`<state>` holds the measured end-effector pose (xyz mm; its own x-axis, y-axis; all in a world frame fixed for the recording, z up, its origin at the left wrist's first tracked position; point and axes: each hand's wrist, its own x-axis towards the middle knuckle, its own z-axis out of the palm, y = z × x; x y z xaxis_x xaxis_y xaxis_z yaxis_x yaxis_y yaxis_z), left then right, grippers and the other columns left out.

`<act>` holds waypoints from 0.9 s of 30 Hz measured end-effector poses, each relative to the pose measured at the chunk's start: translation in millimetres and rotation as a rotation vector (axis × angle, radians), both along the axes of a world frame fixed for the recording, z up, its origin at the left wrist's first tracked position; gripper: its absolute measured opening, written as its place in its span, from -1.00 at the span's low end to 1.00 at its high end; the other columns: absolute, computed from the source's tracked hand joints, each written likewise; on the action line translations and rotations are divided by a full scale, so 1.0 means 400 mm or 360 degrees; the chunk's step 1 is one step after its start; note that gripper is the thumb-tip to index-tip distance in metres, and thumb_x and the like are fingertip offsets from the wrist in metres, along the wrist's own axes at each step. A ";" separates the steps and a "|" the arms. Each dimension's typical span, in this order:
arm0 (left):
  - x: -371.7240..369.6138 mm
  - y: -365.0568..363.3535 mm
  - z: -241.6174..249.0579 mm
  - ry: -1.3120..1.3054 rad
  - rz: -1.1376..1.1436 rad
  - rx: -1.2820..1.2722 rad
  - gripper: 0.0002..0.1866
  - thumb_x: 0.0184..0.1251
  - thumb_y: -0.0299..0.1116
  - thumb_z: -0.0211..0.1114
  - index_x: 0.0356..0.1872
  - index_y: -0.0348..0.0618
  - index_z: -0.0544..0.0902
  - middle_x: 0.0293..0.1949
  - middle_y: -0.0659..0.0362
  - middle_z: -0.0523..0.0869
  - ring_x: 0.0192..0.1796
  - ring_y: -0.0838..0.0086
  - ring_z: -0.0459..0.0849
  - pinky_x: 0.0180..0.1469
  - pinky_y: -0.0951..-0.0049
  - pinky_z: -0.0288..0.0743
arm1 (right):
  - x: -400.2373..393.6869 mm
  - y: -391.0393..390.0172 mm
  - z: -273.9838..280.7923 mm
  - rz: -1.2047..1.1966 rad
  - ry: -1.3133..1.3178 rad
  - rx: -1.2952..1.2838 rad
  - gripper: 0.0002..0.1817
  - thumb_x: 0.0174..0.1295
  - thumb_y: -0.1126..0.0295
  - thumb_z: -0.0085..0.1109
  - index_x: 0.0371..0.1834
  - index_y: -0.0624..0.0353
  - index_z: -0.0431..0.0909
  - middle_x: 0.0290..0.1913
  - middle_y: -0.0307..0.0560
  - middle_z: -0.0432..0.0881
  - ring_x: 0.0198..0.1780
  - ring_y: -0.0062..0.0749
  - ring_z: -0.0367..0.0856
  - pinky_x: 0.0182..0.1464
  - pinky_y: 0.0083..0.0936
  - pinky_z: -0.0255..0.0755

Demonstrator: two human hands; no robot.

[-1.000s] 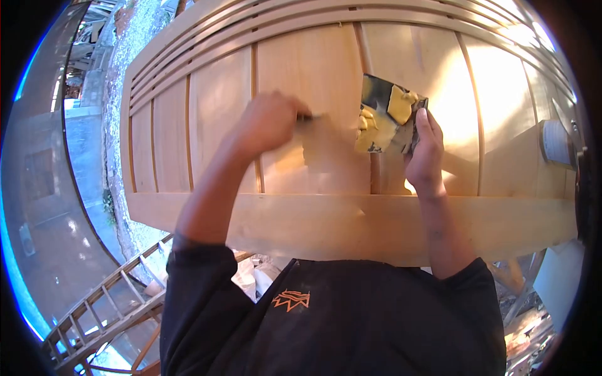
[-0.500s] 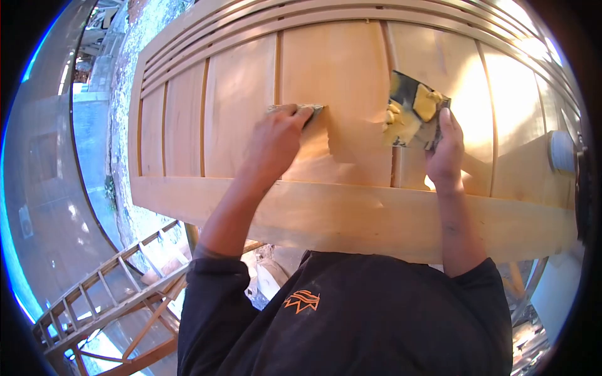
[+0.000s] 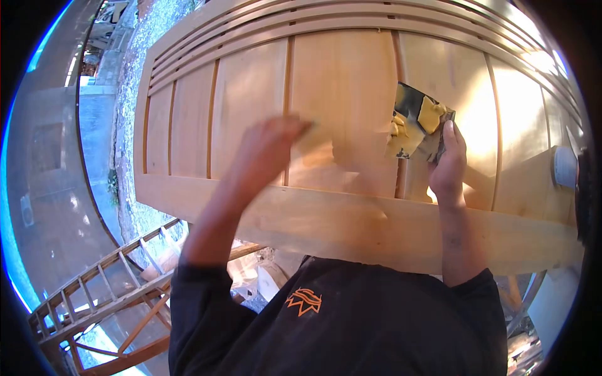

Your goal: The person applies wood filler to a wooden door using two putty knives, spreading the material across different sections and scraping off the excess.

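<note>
My left hand (image 3: 264,150) is blurred by motion and closed on a thin, flat putty scraper (image 3: 306,129), over the wooden panel (image 3: 342,75). Only a dark edge of the scraper shows past the fingers. On the right, my right hand (image 3: 449,164) grips the edge of a dark flat plate (image 3: 410,100), thumb on top. Lumps of yellow putty (image 3: 431,116) lie on the plate, and a thinner smear covers its near part. The pale panel has upright grooves between its boards and long slats along its far side.
A round pale container (image 3: 565,167) stands at the panel's right end. At lower left is a wooden ladder (image 3: 94,294). A wide plain rail (image 3: 351,216) forms the panel's near edge, close to my body. Rough pale ground (image 3: 141,81) lies beyond the left end.
My left hand has moved left and slightly down across the panel with the scraper. My right hand still holds the plate in nearly the same spot. The whole view has shifted a little.
</note>
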<state>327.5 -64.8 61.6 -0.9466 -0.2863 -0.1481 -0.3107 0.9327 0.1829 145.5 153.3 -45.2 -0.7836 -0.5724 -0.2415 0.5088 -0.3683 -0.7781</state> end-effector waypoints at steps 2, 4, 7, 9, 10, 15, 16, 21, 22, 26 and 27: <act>-0.097 -0.096 -0.026 0.0091 0.0062 0.0116 -0.57 -0.01 -0.69 0.07 -0.06 -0.21 0.65 -0.08 -0.06 0.67 -0.01 0.07 0.62 0.07 0.24 0.48 | -0.001 0.003 -0.004 -0.0002 0.0020 -0.0019 -0.58 0.48 0.24 -0.31 0.17 0.35 0.33 0.06 -0.06 0.50 0.07 -0.41 0.52 0.13 -0.47 0.40; -0.122 -0.134 -0.040 -0.0017 0.0036 0.0123 -0.61 -0.01 -0.66 0.12 -0.10 -0.22 0.67 -0.14 -0.05 0.69 -0.05 0.08 0.64 0.02 0.25 0.49 | 0.001 -0.002 -0.003 -0.0074 -0.0007 0.0088 -0.59 0.48 0.24 -0.30 0.16 0.34 0.34 0.05 -0.06 0.51 0.06 -0.42 0.52 0.12 -0.47 0.40; -0.096 -0.135 -0.071 -0.0152 -0.0040 0.0129 -0.66 -0.03 -0.63 0.17 -0.16 -0.21 0.68 -0.20 -0.03 0.70 -0.09 0.09 0.65 -0.03 0.25 0.50 | 0.001 0.006 -0.001 0.0069 0.0087 0.0040 -0.59 0.48 0.25 -0.31 0.17 0.34 0.33 0.06 -0.06 0.51 0.06 -0.42 0.52 0.12 -0.47 0.40; -0.040 -0.088 -0.067 -0.0154 -0.0163 0.0073 -0.68 -0.03 -0.62 0.18 -0.19 -0.21 0.69 -0.24 -0.01 0.70 -0.12 0.09 0.65 -0.06 0.24 0.50 | -0.001 0.001 -0.002 0.0014 0.0041 0.0048 -0.59 0.48 0.24 -0.31 0.17 0.34 0.33 0.06 -0.06 0.51 0.06 -0.42 0.52 0.12 -0.46 0.40; -0.019 -0.039 -0.049 -0.0225 -0.0055 0.0094 -0.70 -0.04 -0.62 0.19 -0.22 -0.19 0.69 -0.24 0.01 0.70 -0.14 0.08 0.65 -0.08 0.23 0.50 | 0.002 0.002 0.000 -0.0005 0.0018 0.0052 -0.59 0.48 0.24 -0.31 0.17 0.34 0.33 0.06 -0.06 0.51 0.06 -0.41 0.52 0.12 -0.46 0.40; 0.139 0.129 -0.050 0.0006 0.0161 0.0253 -0.58 -0.08 -0.73 0.11 -0.14 -0.18 0.68 -0.12 -0.03 0.68 -0.07 0.06 0.63 -0.01 0.19 0.50 | 0.004 -0.007 0.001 -0.0038 -0.0011 0.0075 -0.59 0.48 0.22 -0.27 0.14 0.32 0.36 0.01 -0.10 0.53 0.02 -0.45 0.53 0.08 -0.49 0.41; 0.147 0.147 -0.032 -0.0091 0.0187 0.0289 -0.57 -0.06 -0.72 0.10 -0.12 -0.16 0.68 -0.10 0.00 0.68 -0.05 0.08 0.63 0.01 0.20 0.50 | 0.010 -0.003 -0.003 -0.0016 -0.0018 0.0043 -0.60 0.48 0.22 -0.26 0.11 0.32 0.40 -0.02 -0.12 0.55 -0.01 -0.49 0.53 0.06 -0.52 0.42; 0.073 0.067 0.009 -0.0117 0.0057 0.0329 -0.58 0.00 -0.67 0.09 -0.08 -0.09 0.66 -0.09 0.08 0.69 -0.02 0.12 0.62 0.00 0.20 0.50 | -0.009 0.009 -0.046 -0.0029 0.0312 0.0081 -0.55 0.48 0.16 -0.26 0.15 0.31 0.40 0.05 -0.09 0.53 0.05 -0.42 0.51 0.11 -0.47 0.40; 0.041 0.032 0.000 0.0067 0.0060 0.0267 -0.58 0.02 -0.66 0.08 -0.08 -0.09 0.66 -0.10 0.09 0.69 -0.03 0.12 0.63 -0.01 0.20 0.50 | -0.001 -0.002 -0.031 -0.0066 0.0182 -0.0036 -0.56 0.47 0.18 -0.26 0.16 0.32 0.38 0.08 -0.07 0.52 0.06 -0.40 0.51 0.12 -0.47 0.40; -0.107 -0.091 -0.036 -0.0152 0.0183 0.0032 -0.73 0.13 -0.50 0.13 -0.17 -0.02 0.68 -0.17 0.12 0.70 -0.06 0.17 0.64 -0.06 0.20 0.52 | 0.002 0.003 -0.027 0.0044 0.0201 -0.0059 -0.64 0.47 0.21 -0.25 0.04 0.24 0.43 -0.04 -0.14 0.56 -0.05 -0.44 0.55 -0.01 -0.48 0.45; -0.115 -0.098 -0.042 -0.0172 0.0171 0.0039 -0.75 0.13 -0.48 0.14 -0.17 -0.02 0.68 -0.17 0.11 0.70 -0.07 0.16 0.64 -0.07 0.20 0.52 | 0.000 0.005 -0.042 0.0021 0.0230 -0.0027 -0.64 0.47 0.21 -0.25 0.04 0.23 0.42 -0.05 -0.15 0.56 -0.05 -0.43 0.55 -0.01 -0.48 0.45</act>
<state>281.4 -104.1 44.9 -0.8889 -0.3800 -0.2559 -0.4275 0.8888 0.1652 145.6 155.5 -61.9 -0.8018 -0.5860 -0.1169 0.3968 -0.3759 -0.8374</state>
